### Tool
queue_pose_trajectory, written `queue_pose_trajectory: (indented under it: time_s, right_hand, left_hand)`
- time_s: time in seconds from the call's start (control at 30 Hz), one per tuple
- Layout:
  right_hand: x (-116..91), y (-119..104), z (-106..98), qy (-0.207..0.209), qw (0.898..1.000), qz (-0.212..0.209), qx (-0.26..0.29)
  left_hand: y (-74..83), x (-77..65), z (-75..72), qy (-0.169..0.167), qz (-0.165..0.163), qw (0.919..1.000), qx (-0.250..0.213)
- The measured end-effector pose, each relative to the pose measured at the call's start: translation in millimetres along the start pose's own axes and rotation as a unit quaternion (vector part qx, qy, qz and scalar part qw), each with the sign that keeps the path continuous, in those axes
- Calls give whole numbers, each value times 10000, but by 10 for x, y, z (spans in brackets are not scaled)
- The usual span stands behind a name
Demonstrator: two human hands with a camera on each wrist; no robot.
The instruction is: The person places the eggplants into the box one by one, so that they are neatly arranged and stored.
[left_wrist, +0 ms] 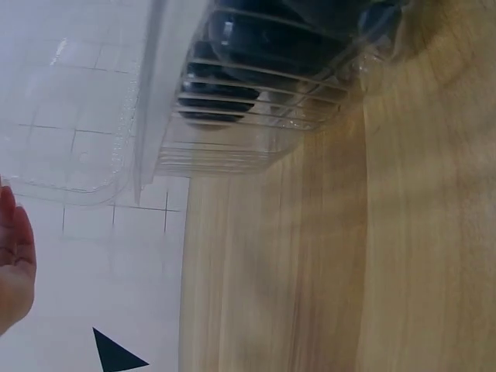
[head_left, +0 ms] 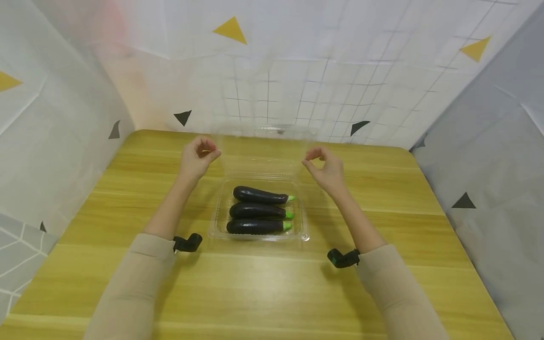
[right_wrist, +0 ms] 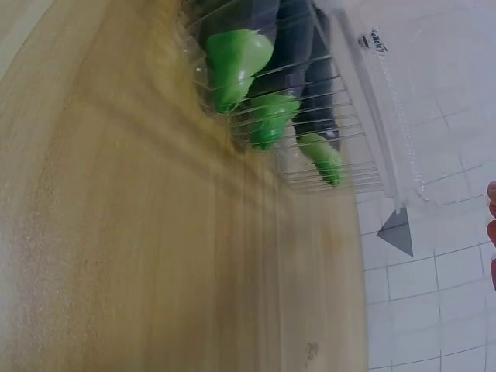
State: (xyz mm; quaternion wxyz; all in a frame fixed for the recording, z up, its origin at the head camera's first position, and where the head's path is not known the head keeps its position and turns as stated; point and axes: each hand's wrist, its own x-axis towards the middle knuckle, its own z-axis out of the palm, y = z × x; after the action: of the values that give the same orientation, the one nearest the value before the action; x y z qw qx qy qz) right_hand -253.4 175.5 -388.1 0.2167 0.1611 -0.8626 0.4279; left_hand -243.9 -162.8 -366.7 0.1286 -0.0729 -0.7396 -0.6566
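Observation:
A clear plastic clamshell box (head_left: 218,208) lies open on the table, its lid (head_left: 261,156) raised at the back. Three dark purple eggplants (head_left: 257,210) with green stem ends rest side by side in its base, stems toward the right. At the lid's left edge, my left hand (head_left: 199,157) pinches the thin plastic between thumb and fingers. My right hand (head_left: 326,169) pinches the opposite edge in the same way. In the left wrist view only part of the left fingers (left_wrist: 17,240) shows; in the right wrist view the right fingertips (right_wrist: 492,221) barely enter.
The wood-grain table (head_left: 263,293) extends around the box. White panels with yellow and black triangles (head_left: 231,30) stand behind it and at both sides. A black camera mount (head_left: 187,243) sits on the left wrist, another (head_left: 342,259) on the right.

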Motion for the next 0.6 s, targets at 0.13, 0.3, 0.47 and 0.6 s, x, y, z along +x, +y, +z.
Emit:
queue_pose_trajectory:
  time_s: [0.13,0.3,0.47,0.6]
  right_hand:
    - [6,-22,-19,164,9997,-58,144]
    - [2,-47,-35,503,9980,-390,59]
    - [-8,-53,-38,598,9968,-536,41]
    - [-19,-63,-46,612,9962,-625,30]
  left_hand:
    - [81,-55,-1,3,-69,9999,90]
    - [16,-34,-9,-2,-100,9999,51]
    - [-59,10,-15,-85,-1,10000,-43]
    - [-39,17,-11,-106,202,9997,-68]
